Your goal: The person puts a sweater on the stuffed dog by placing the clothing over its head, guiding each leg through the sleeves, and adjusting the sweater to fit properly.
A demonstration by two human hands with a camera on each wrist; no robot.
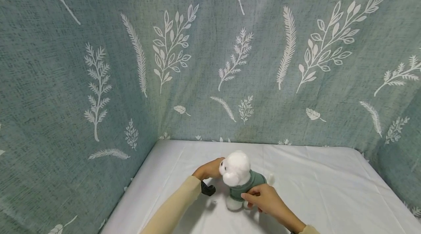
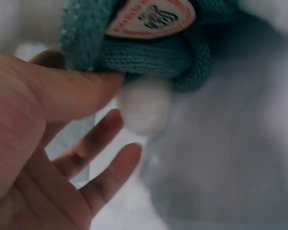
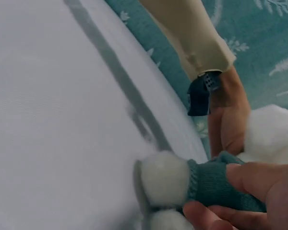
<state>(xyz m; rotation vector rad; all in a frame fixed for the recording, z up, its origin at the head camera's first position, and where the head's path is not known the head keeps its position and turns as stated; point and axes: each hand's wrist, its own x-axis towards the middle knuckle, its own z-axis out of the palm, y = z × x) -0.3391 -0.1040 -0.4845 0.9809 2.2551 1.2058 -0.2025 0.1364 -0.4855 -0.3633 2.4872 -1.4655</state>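
A white fluffy plush toy (image 1: 236, 168) with dark eyes and a green knitted sweater (image 1: 255, 180) stands upright on the white-covered table, facing left. On its far left side, my left hand (image 1: 209, 169) is partly hidden by the head. The left wrist view shows that thumb and a finger pinching the sweater's edge near an oval badge (image 2: 156, 19), the other fingers spread below. My right hand (image 1: 263, 198) grips the sweater low on the near side, thumb on the knit and fingers underneath. White round feet (image 3: 165, 179) show beside those fingers in the right wrist view.
White cloth (image 1: 329, 186) covers the table, with its far edge against a green leaf-patterned curtain (image 1: 204, 62). The same curtain encloses the left and right sides. A black strap device (image 1: 208, 189) sits at the left wrist.
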